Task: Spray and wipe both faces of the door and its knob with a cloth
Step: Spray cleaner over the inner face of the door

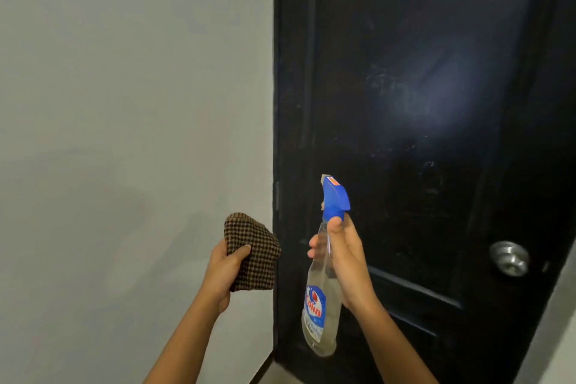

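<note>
A glossy black panelled door [420, 103] fills the right half of the view, with a round silver knob [509, 258] low on its right side. My right hand [346, 262] grips the neck of a clear spray bottle [321, 305] with a blue trigger head, held upright and just in front of the door's left part. My left hand [223, 271] holds a folded brown checked cloth [254, 251] to the left of the bottle, in front of the wall. A faint hazy patch shows on the door's upper panel.
A plain pale grey wall [131, 103] takes up the left half. The black door frame [280, 134] runs down the middle. A pale strip of wall or jamb [558, 337] shows at the bottom right, past the door's edge.
</note>
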